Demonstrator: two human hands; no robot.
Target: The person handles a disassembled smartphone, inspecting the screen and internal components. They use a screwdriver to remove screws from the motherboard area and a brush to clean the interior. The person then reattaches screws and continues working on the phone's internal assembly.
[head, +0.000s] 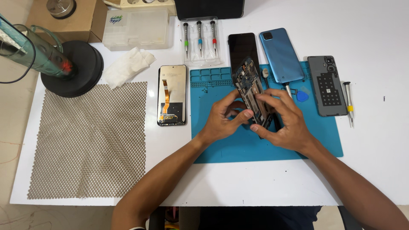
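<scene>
Both my hands hold an opened phone frame (250, 87) tilted on its edge above the blue work mat (221, 145); its bare circuit board faces left. My left hand (223, 117) grips its lower left side with the thumb pressed on it. My right hand (284, 120) clasps its right side, fingers curled over the edge. A detached phone screen (172, 94) with an orange flex cable lies face down left of the mat.
A blue phone back cover (281, 54), a black phone (242, 47) and a grey back cover (327, 85) lie behind the mat. A screwdriver set (199, 39), a loose screwdriver (349, 101), a blue pick (302, 96), a tissue (128, 66), a mesh pad (91, 140) and a black round stand (76, 68) are about.
</scene>
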